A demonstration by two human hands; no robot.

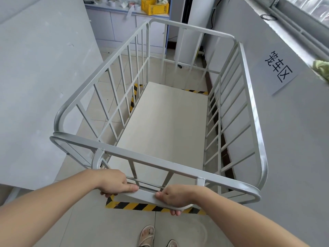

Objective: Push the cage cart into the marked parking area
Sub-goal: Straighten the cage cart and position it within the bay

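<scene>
A white metal cage cart (249, 90) with barred sides and a pale flat deck (163, 125) fills the middle of the head view. Both hands grip its near handle bar (144, 194): my left hand (115, 182) at the left end, my right hand (176, 197) at the right end. Yellow-and-black striped floor tape (142, 206) runs just below the handle. More of this tape shows through the bars at the left (133, 97) and beyond the deck's far end (197, 91). The cart stands inside the taped outline, close to the right wall.
A paper sign with black characters (279, 68) hangs on the grey right wall. A large grey panel (41, 86) stands close on the left. Cabinets and a yellow crate (154, 6) stand at the far end. My sandalled feet (147, 236) are on the tiled floor.
</scene>
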